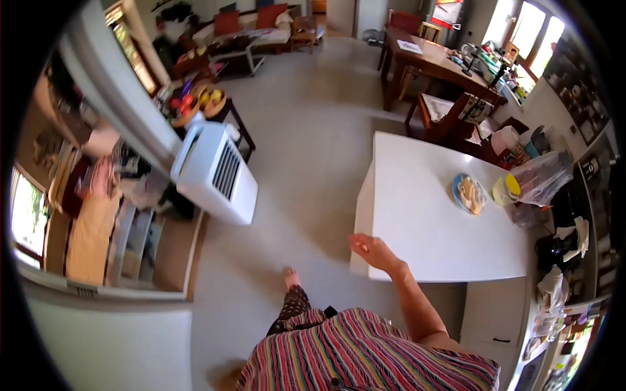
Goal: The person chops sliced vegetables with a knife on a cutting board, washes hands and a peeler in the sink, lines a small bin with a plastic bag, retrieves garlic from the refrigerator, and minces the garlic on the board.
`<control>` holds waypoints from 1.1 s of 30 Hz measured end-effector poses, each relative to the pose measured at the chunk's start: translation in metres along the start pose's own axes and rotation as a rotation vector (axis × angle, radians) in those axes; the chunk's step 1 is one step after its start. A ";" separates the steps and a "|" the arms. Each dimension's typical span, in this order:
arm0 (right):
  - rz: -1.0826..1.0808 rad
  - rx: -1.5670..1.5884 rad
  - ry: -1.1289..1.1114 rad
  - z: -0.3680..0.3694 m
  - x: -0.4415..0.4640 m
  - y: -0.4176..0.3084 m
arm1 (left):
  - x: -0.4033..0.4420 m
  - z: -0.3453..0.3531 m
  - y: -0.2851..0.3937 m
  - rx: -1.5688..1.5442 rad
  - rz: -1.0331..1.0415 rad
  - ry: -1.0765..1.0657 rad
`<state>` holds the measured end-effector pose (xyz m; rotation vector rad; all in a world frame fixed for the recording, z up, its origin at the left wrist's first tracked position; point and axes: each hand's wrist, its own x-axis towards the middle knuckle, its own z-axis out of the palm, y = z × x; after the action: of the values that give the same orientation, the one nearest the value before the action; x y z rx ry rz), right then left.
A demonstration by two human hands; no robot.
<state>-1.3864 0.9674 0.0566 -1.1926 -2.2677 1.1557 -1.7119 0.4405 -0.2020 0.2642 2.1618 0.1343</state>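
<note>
My right hand (375,252) hangs over the near left corner of a white countertop (424,208), its fingers loosely bent and a little apart. Nothing shows in it, and I cannot tell whether it touches the counter. Farther along the counter lies a blue-rimmed plate (460,192) with pale food (471,194) on it. Beside that plate stands a clear container with a yellow lid (512,187), close to a clear plastic bag (544,177). My left hand is out of the picture.
A white air cooler (225,169) stands on the floor at left, near a stand with fruit baskets (212,104). Beyond the counter are a wooden chair (450,124) and a long wooden table (430,55). A grey floor (293,169) runs between. A sofa (254,32) is at the back.
</note>
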 end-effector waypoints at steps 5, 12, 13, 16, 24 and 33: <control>0.043 0.043 -0.083 0.006 0.124 -0.014 | 0.156 -0.158 0.181 0.629 0.556 0.042; 0.328 0.111 0.092 -0.050 0.297 0.002 | 0.255 -0.351 0.808 0.136 1.080 0.364; 0.328 0.073 0.079 -0.057 0.325 0.020 | 0.278 -0.352 0.856 -0.063 1.256 0.367; 0.311 -0.006 0.055 -0.081 0.426 0.073 | 0.319 -0.356 0.941 -0.143 1.179 0.175; 0.158 0.147 0.055 -0.224 0.747 0.028 | 0.440 -0.364 0.789 0.863 0.630 -0.136; 0.324 0.028 0.061 -0.337 1.013 0.119 | 0.510 -0.416 0.998 0.324 0.027 -0.054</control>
<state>-1.7235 1.9869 0.0924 -1.6047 -2.0570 1.2363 -2.1975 1.5331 -0.1787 0.4769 2.1212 -0.2078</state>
